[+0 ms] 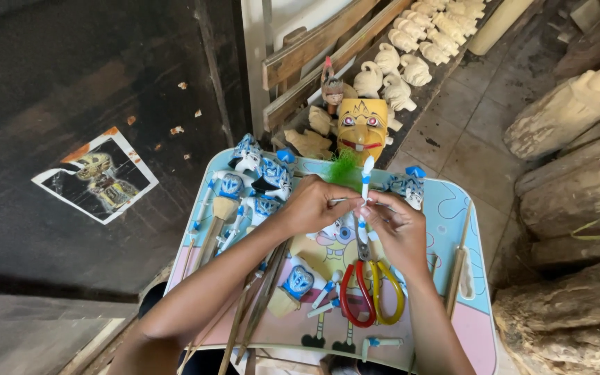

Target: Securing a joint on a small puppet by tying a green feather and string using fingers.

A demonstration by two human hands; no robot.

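White puppet arm (pixel 364 182), lower half hand-hidden.

lap table (pixel 446 201) | blue puppet heads (pixel 262 177) | scissors (pixel 369 288) | sticks (pixel 458 267)

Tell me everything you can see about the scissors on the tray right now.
The scissors lie flat on the lap tray, just below the right hand. One handle loop is red, the other yellow, both plastic-looking; the metal blades point up towards the hands and look closed, their tips hidden under the right hand. Neither hand grips them. A blue-and-white painted puppet head lies to their left, and a thin wooden stick to their right.
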